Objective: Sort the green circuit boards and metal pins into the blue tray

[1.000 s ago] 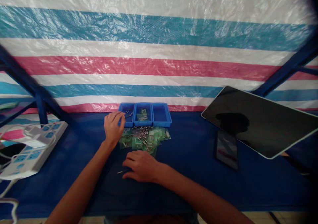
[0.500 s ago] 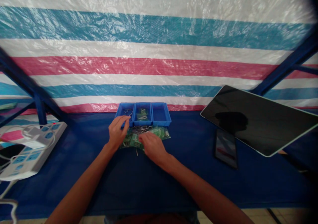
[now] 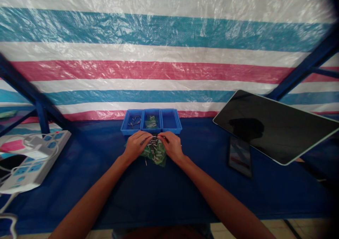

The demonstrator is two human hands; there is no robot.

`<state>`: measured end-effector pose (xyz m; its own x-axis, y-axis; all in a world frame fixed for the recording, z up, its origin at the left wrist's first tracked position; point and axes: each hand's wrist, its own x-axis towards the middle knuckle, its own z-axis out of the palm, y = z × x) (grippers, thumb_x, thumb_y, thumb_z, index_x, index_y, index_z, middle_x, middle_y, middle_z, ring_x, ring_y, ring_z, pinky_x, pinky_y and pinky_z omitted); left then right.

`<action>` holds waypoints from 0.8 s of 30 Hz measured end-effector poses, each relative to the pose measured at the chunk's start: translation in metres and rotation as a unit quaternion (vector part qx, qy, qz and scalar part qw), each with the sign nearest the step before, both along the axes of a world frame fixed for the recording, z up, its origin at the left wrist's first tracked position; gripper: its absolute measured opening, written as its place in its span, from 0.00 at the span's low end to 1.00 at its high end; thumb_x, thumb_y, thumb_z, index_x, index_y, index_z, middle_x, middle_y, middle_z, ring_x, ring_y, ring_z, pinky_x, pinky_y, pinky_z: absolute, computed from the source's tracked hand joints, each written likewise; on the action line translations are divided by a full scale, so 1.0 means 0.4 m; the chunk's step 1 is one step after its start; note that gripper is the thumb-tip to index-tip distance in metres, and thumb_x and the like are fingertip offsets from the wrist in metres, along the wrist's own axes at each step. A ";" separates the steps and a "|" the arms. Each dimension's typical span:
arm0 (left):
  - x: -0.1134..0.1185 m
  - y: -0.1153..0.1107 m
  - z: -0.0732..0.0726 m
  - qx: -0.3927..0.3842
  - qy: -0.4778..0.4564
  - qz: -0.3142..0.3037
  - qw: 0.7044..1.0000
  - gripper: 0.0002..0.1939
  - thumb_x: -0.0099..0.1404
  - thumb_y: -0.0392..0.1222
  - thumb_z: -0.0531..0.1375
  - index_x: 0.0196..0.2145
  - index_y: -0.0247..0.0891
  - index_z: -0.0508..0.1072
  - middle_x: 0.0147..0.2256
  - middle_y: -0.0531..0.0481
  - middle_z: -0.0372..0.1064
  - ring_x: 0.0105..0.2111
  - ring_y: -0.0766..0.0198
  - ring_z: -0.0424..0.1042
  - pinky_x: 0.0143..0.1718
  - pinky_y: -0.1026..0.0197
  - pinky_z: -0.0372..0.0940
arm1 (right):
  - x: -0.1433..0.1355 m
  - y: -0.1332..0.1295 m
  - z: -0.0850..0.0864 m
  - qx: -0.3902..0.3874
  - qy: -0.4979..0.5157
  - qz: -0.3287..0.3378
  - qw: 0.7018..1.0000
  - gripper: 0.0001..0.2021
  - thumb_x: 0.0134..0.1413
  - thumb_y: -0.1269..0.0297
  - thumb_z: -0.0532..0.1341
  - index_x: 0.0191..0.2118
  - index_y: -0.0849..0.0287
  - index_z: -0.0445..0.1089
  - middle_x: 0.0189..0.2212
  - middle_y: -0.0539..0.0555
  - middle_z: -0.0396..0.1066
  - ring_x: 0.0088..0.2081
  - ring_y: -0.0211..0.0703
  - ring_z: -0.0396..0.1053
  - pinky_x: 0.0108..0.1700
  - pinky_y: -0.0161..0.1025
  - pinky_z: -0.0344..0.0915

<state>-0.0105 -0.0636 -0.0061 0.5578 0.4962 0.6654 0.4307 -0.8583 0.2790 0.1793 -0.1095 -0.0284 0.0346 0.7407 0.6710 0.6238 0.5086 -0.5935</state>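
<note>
A pile of small slim metal pieces (image 3: 153, 147), like rivets or screws, lies with small green plastic packets (image 3: 158, 158) on the table. My left hand (image 3: 135, 145) rests over the pile's left side, fingertips pinched at its far edge. Opposite it, my right hand (image 3: 172, 145) has its fingers pinched at the same edge, close to the left fingertips. What either pinch holds is too small to make out. One loose metal piece (image 3: 146, 161) lies nearer me.
Directly behind the pile stand three joined blue trays: the left tray (image 3: 124, 127) holds metal pieces, the middle tray (image 3: 151, 130) green packets. A dark screen (image 3: 275, 126) and phone (image 3: 240, 157) lie right. A power strip (image 3: 50, 161) with cables is left.
My left hand has come from the left tray's front edge down to the pile. My right hand has shifted right and away from me. The packets and metal pieces are gathered closer together.
</note>
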 end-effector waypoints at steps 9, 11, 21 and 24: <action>-0.003 -0.014 0.010 -0.011 -0.044 0.019 0.999 0.07 0.66 0.38 0.56 0.38 0.37 0.73 0.35 0.45 0.73 0.37 0.62 0.72 0.43 0.58 0.68 | -0.011 -0.009 0.007 0.031 0.028 -0.003 0.999 0.07 0.60 0.65 0.56 0.36 0.57 0.72 0.32 0.54 0.74 0.36 0.41 0.69 0.42 0.40 0.66; -0.002 -0.014 0.010 -0.007 -0.052 0.024 0.998 0.07 0.65 0.38 0.56 0.39 0.37 0.73 0.35 0.46 0.73 0.36 0.62 0.72 0.41 0.59 0.68 | -0.012 -0.008 0.004 0.034 0.025 -0.007 0.999 0.07 0.61 0.65 0.56 0.36 0.57 0.71 0.32 0.54 0.73 0.36 0.41 0.68 0.41 0.40 0.66; 0.000 -0.010 0.003 -0.002 -0.047 0.019 0.999 0.06 0.67 0.39 0.54 0.37 0.37 0.71 0.35 0.46 0.73 0.36 0.62 0.72 0.42 0.59 0.67 | -0.012 -0.009 0.001 0.032 -0.015 -0.025 0.999 0.07 0.61 0.64 0.55 0.37 0.57 0.71 0.34 0.54 0.73 0.37 0.42 0.68 0.43 0.42 0.62; -0.002 -0.012 0.008 -0.001 -0.044 0.019 0.999 0.07 0.67 0.38 0.54 0.37 0.37 0.71 0.35 0.46 0.73 0.36 0.62 0.72 0.42 0.59 0.67 | -0.012 -0.011 0.002 0.036 -0.026 -0.029 0.999 0.07 0.61 0.64 0.56 0.38 0.57 0.70 0.35 0.54 0.74 0.38 0.43 0.68 0.43 0.42 0.61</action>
<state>-0.0113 -0.0685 -0.0031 0.4779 0.5169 0.7102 0.4374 -0.8412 0.3180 0.1744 -0.1138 -0.0277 0.0392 0.6876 0.7250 0.6823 0.5117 -0.5222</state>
